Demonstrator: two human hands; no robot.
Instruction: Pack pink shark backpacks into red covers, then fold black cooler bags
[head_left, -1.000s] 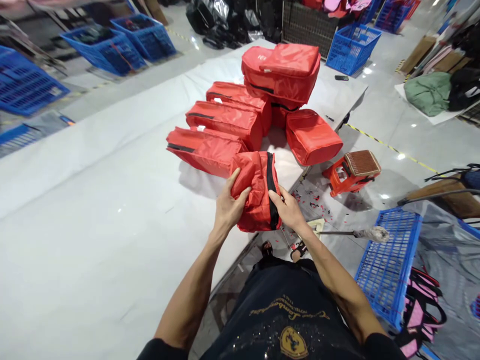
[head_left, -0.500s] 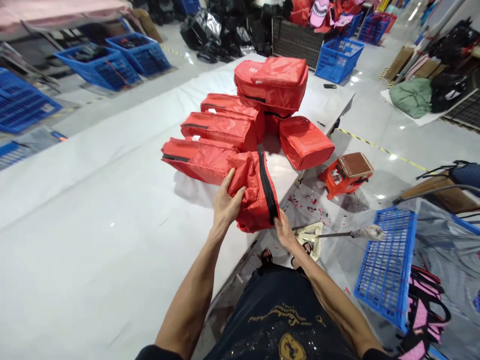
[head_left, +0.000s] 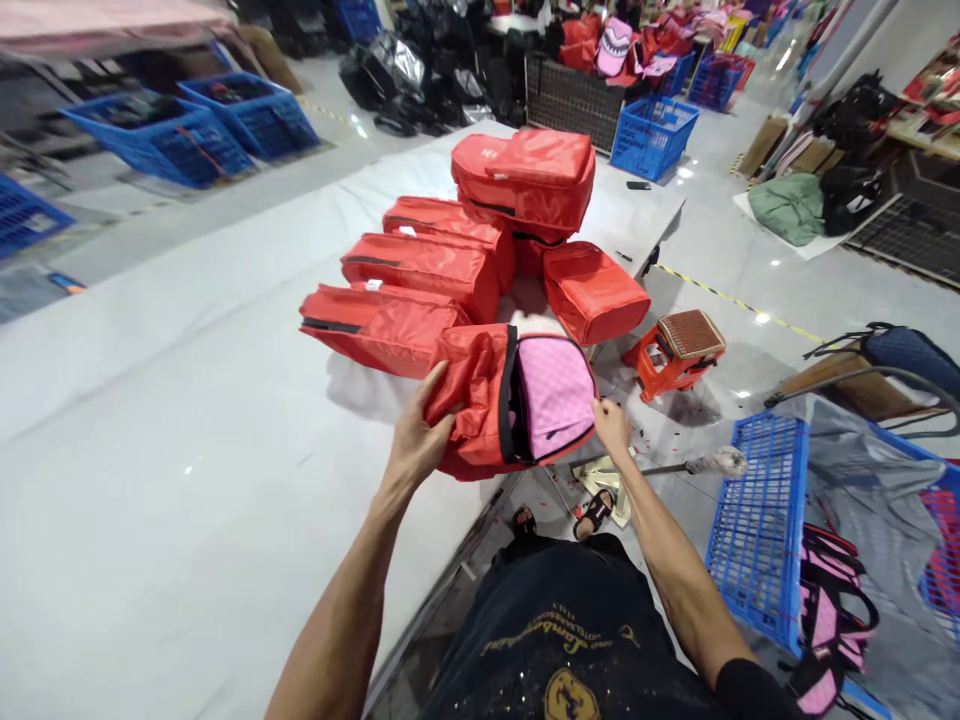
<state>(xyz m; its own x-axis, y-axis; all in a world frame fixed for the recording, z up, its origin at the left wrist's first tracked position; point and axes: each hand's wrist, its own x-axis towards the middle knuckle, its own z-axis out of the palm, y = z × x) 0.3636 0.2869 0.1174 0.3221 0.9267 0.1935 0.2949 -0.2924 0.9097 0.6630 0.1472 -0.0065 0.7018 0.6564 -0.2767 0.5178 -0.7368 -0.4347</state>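
While the left hand [head_left: 417, 447] clamps the red bag [head_left: 472, 400] at the table [head_left: 150, 450] edge, right hand [head_left: 611, 425] fingers pinch its pink-lined flap [head_left: 553, 395] open; soft, light fabric, prob. slippery — grip near the zip.

Bare forearms run from short black sleeves to the left hand [head_left: 417, 446] and right hand [head_left: 612, 427], the black shirt carrying gold script lettering over a yellow shield badge with glittery specks, and dark strapped sandals below
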